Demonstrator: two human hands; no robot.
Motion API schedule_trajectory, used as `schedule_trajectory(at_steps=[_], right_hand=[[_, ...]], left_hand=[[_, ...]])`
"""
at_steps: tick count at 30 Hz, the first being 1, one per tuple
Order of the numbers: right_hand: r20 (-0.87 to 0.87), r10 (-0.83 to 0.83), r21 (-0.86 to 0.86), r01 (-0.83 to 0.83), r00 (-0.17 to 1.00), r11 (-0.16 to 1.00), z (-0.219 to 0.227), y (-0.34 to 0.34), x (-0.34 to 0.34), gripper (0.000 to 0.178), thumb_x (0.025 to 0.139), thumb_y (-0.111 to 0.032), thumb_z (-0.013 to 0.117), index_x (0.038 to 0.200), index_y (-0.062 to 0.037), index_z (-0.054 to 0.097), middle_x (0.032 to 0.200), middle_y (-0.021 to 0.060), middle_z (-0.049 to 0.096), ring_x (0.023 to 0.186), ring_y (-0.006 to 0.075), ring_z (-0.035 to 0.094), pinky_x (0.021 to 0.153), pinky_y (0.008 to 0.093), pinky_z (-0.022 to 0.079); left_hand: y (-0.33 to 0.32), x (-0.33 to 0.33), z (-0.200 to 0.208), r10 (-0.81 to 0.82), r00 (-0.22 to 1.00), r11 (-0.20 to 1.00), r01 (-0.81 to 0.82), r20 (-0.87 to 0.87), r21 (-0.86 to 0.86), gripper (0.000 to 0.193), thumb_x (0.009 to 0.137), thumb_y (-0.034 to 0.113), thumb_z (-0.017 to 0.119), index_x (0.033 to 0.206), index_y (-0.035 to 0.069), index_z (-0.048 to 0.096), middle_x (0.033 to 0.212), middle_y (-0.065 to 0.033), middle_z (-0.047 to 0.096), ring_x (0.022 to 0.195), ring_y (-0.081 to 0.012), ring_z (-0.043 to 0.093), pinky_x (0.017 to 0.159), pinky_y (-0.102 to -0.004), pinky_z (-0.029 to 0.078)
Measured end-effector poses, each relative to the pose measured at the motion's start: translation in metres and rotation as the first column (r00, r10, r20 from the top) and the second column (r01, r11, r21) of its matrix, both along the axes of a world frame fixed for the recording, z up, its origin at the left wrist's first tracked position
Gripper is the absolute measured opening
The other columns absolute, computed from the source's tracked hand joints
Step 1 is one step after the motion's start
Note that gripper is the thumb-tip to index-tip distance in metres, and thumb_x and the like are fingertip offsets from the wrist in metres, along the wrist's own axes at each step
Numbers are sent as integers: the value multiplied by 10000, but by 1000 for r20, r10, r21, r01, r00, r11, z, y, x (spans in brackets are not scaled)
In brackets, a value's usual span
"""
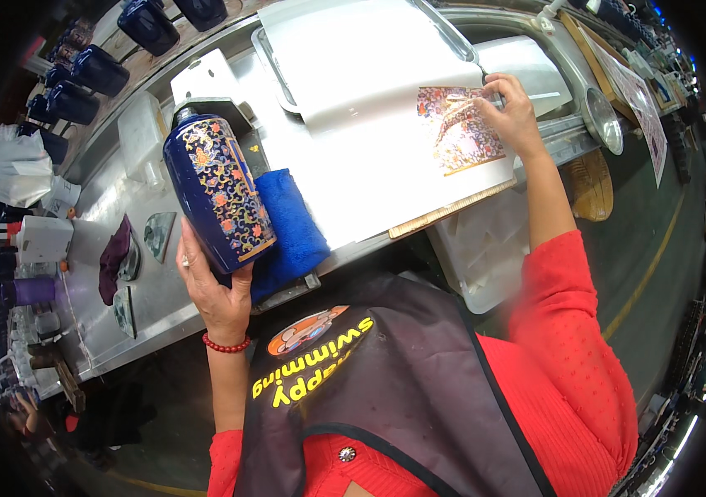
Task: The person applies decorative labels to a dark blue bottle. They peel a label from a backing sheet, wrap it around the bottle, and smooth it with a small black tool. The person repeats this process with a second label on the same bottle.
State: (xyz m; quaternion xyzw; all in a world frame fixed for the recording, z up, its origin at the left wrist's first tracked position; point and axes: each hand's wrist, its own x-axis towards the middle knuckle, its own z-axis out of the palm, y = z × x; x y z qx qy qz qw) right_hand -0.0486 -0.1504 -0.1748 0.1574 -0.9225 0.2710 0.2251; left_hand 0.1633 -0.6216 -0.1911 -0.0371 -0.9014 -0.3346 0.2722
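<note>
Head view: left hand (216, 290) grasps a blue bottle (222, 195) by its base at left, beside a blue towel (293, 228); right hand (509, 112) has fingers on a patterned sheet (456, 137), grip unclear.

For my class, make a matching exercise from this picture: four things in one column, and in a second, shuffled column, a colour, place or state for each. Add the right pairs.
Column one
1. bottle
2. cloth
3. bracelet
4. print

Column two
A. made of red beads
B. lying by the right hand, many-coloured
C. held tilted in the left hand, dark blue with a floral panel
D. plain bright blue, beside the item in C

Right pairs: 1-C, 2-D, 3-A, 4-B
</note>
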Motion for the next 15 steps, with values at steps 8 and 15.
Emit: schedule_trajectory(at_steps=[8,15], right_hand=[[-22,14,-120,-16,1000,993,12,-13,2,108,850,-61,760,900,-27,671,1195,116,657,1104,249,649,928,351,515],[-171,122,-48,-132,978,990,43,-40,33,84,819,-35,740,874,-25,678,1193,128,662,1094,289,653,902,382,532]], left_hand=[[-1,0,3,10,999,999,-12,-31,-52,959,930,529,717,1571,-66,324,1494,-275,483,1398,-414,417,1145,-488,345],[22,-1,55,-76,968,991,47,-238,-122,748,955,507,685,1431,-50,536,1500,-296,462,1430,-470,381,1153,-514,338]])
